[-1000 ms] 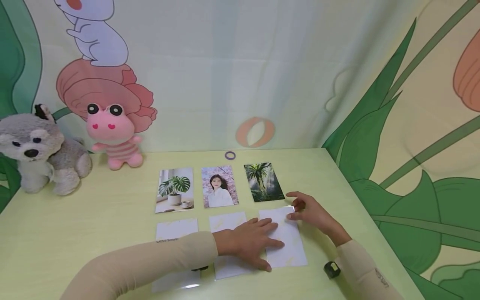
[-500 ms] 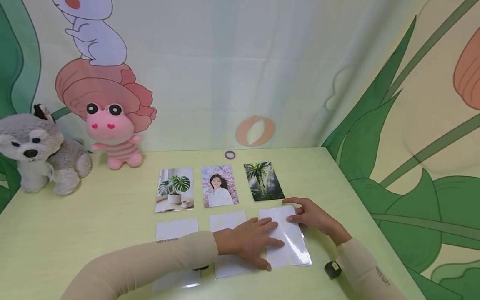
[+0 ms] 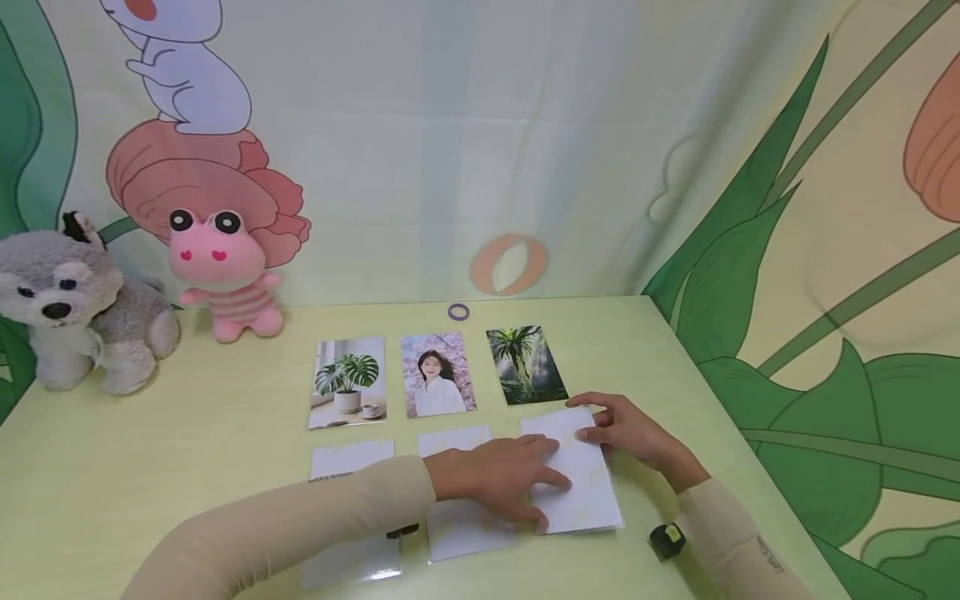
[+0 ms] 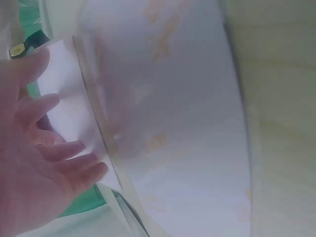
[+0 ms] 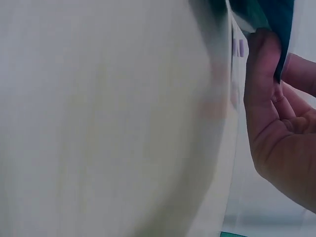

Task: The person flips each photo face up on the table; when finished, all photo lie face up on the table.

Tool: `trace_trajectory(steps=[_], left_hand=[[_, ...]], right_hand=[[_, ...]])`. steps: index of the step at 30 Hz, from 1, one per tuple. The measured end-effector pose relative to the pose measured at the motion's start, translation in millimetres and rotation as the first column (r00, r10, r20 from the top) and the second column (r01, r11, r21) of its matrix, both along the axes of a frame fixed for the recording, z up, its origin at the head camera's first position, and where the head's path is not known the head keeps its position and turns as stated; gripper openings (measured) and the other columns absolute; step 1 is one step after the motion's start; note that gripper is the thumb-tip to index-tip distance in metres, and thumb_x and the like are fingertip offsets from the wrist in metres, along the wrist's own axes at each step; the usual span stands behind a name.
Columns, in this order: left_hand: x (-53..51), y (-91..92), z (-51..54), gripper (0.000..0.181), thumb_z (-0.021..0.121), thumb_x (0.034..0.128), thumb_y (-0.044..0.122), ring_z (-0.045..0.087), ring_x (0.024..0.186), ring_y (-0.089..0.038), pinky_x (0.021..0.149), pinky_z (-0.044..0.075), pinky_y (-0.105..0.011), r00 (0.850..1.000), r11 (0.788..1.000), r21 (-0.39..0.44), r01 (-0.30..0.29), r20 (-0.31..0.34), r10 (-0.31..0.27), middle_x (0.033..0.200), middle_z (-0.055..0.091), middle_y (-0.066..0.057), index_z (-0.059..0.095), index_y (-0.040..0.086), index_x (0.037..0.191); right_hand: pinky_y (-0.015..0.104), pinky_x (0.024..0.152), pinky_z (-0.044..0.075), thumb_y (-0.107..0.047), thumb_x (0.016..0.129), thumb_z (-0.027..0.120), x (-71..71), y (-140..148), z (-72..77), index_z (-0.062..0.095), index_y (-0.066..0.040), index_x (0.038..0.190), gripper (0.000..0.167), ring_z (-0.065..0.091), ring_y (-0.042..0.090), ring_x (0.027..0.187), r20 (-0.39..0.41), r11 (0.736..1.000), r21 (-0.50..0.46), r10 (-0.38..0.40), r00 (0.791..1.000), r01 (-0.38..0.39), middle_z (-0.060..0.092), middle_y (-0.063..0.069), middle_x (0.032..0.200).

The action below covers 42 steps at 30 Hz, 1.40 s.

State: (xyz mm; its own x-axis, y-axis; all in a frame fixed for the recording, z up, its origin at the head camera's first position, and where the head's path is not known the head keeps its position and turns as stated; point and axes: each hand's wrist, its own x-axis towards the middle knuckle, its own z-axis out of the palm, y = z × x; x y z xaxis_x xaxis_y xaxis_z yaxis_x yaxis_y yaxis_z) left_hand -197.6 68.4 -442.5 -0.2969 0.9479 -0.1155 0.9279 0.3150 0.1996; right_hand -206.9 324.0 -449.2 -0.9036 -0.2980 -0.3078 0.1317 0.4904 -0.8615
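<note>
My right hand (image 3: 630, 433) pinches the upper right edge of a white-backed photo card (image 3: 585, 500) between thumb and fingers. That card's right side is raised slightly off the table. In the right wrist view the card's dark teal face (image 5: 282, 29) shows between thumb and fingers. With fingers spread, my left hand (image 3: 506, 479) reaches over the middle white-backed card (image 3: 468, 537), its fingertips on the left part of the pinched card. The left forearm passes over a third white-backed card (image 3: 352, 560) and hides part of it.
Behind lie three face-up photo cards: a potted plant (image 3: 347, 383), a portrait (image 3: 438, 375) and a forest scene (image 3: 527, 367). A purple ring (image 3: 458, 312) lies near the back edge. A grey plush dog (image 3: 82, 308) and a pink plush toy (image 3: 228, 275) sit at the left.
My right hand's fingertips have shifted a little, and the right edge of the white-backed card has come up from the table. The left hand has stayed nearly in place.
</note>
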Motion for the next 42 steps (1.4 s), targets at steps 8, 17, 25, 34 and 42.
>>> trace_trajectory(steps=[8, 17, 25, 34, 42], left_hand=[[-3.3, 5.4, 7.3, 0.061, 0.066, 0.0946, 0.042, 0.036, 0.147, -0.029, 0.116, 0.037, -0.039, 0.999, 0.987, 0.159, -0.024, 0.043, 0.017, 0.159, 0.035, -0.016, 0.045, 0.032, 0.151], [-2.3, 11.6, 4.9, 0.081, 0.071, 0.0849, 0.058, 0.031, 0.147, -0.042, 0.119, 0.032, -0.046, 0.99, 0.964, 0.263, -0.036, -0.121, 0.07, 0.159, 0.029, -0.018, 0.038, 0.032, 0.154], [-2.5, 17.9, 2.9, 0.086, 0.071, 0.0836, 0.06, 0.033, 0.146, -0.042, 0.116, 0.036, -0.047, 0.981, 0.934, 0.349, -0.072, -0.143, 0.129, 0.159, 0.027, -0.018, 0.035, 0.031, 0.156], [2.2, 21.1, -3.1, 0.079, 0.074, 0.0847, 0.053, 0.038, 0.143, -0.032, 0.113, 0.04, -0.043, 0.983, 0.892, 0.44, -0.108, -0.088, 0.162, 0.156, 0.03, -0.019, 0.04, 0.028, 0.152], [-6.7, 26.1, -1.7, 0.075, 0.08, 0.0834, 0.04, 0.062, 0.114, -0.027, 0.083, 0.057, -0.036, 0.977, 0.795, 0.577, -0.186, 0.022, 0.212, 0.147, 0.043, -0.016, 0.045, 0.026, 0.147]], right_hand=[[0.036, 0.072, 0.061, -0.006, 0.096, 0.064, -4.6, 5.4, 19.0, 0.043, 0.003, 0.143, 0.053, 0.071, 0.017, 0.082, -0.03, 0.986, -0.118, -0.125, 0.992, 0.121, 0.072, 0.011, 0.097], [0.03, 0.068, 0.059, -0.003, 0.097, 0.062, -8.5, 3.6, 30.3, 0.04, 0.005, 0.142, 0.051, 0.07, 0.01, 0.078, -0.059, 0.931, -0.283, -0.258, 0.964, 0.231, 0.075, -0.002, 0.089], [0.026, 0.067, 0.058, -0.006, 0.097, 0.062, -8.6, -1.4, 31.8, 0.043, 0.002, 0.135, 0.044, 0.07, 0.01, 0.074, -0.024, 0.88, -0.364, -0.334, 0.942, 0.303, 0.076, -0.004, 0.089], [0.024, 0.067, 0.058, -0.008, 0.098, 0.061, -3.8, -11.6, 22.9, 0.04, 0.003, 0.136, 0.045, 0.07, 0.008, 0.07, 0.034, 0.845, -0.387, -0.387, 0.922, 0.369, 0.073, -0.003, 0.089], [0.021, 0.06, 0.053, -0.009, 0.099, 0.058, -7.6, -24.0, 27.2, 0.047, -0.009, 0.124, 0.028, 0.063, 0.008, 0.066, 0.077, 0.773, -0.447, -0.469, 0.88, 0.45, 0.066, 0.003, 0.091]])
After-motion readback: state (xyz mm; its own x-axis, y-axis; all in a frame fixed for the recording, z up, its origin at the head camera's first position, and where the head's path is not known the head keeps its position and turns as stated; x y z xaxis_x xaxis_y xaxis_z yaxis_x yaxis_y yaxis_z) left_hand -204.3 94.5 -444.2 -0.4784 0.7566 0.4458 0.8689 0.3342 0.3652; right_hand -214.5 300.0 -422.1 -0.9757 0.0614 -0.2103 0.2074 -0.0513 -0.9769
